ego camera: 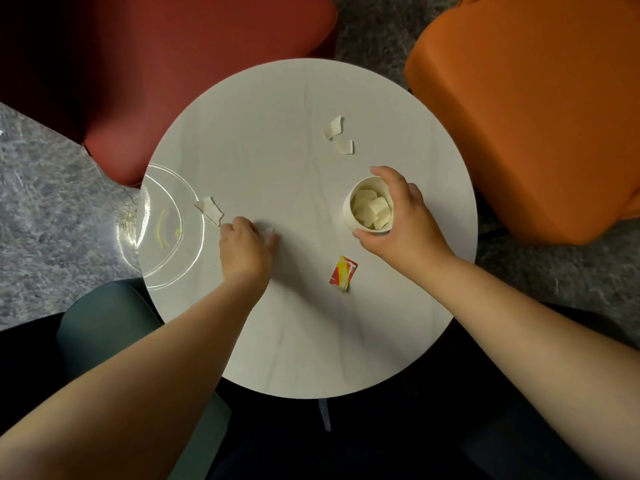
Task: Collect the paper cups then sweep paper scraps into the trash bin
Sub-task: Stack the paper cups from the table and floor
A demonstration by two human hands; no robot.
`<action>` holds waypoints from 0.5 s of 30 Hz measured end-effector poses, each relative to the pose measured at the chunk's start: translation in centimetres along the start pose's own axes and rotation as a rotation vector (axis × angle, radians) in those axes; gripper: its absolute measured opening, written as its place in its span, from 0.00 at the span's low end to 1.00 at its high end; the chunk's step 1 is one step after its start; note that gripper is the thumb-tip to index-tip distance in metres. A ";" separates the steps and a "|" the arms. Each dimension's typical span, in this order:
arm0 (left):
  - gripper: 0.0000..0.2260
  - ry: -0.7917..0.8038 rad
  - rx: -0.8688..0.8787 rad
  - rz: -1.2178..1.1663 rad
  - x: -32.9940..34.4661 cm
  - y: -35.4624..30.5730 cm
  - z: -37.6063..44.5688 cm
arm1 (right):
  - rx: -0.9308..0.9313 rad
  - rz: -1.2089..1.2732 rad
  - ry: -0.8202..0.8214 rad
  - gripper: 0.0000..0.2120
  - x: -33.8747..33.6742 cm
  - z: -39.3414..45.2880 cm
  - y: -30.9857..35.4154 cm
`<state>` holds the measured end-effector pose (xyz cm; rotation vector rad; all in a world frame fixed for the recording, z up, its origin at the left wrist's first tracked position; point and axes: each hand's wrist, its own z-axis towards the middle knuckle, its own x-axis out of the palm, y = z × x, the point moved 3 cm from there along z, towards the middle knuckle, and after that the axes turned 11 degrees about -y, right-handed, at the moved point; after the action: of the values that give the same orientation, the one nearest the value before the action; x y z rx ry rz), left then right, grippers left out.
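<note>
Grey carpet lay under a round white table (pixel 311 341), with a red chair (pixel 173 64) at eleven o'clock and an orange chair (pixel 536 116) at one o'clock.

Nearest the person, a red and yellow wrapper (pixel 343 273) lay flat between the two arms. The left hand (pixel 247 242) was curled down on the table at about nine o'clock and pinched a small white scrap (pixel 268 232). The right hand (pixel 394 221) was wrapped round the paper cups (pixel 370 209) at three o'clock. The cups looked stacked together, so their number could not be told. White scraps already filled the top cup.

One torn white piece (pixel 210 209) lay just past the left hand, at its ten o'clock, touching the edge of a clear plastic lid (pixel 162 216). The left hand was much nearer to it, so it would likely grab that piece next.

Farthest off, two more white pieces (pixel 337 135) sat close together at twelve o'clock, past the right hand.

That made about four loose white scraps and one wrapper left. No trash bin showed.
</note>
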<state>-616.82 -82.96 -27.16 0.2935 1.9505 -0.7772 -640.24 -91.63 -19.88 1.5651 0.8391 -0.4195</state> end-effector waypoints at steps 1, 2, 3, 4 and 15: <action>0.14 0.019 0.014 0.012 0.1 -0.1 0.0 | -0.003 -0.001 0.000 0.43 0.0 0.0 0.0; 0.13 0.034 0.035 0.008 0.2 -0.1 0.1 | -0.005 -0.001 -0.001 0.43 0.0 0.0 0.0; 0.11 0.043 0.056 -0.007 0.2 -0.2 0.1 | -0.005 0.001 -0.003 0.43 0.0 0.0 0.1; 0.09 0.048 0.077 -0.026 0.2 -0.3 0.0 | -0.005 0.003 -0.006 0.42 0.0 0.0 0.1; 0.05 -0.067 0.180 -0.428 -2.6 -6.3 -2.2 | -0.005 0.010 0.003 0.43 -0.2 0.0 0.3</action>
<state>-620.33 -86.07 -21.71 -0.0490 1.9058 -1.2270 -640.18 -91.65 -19.58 1.5655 0.8337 -0.4071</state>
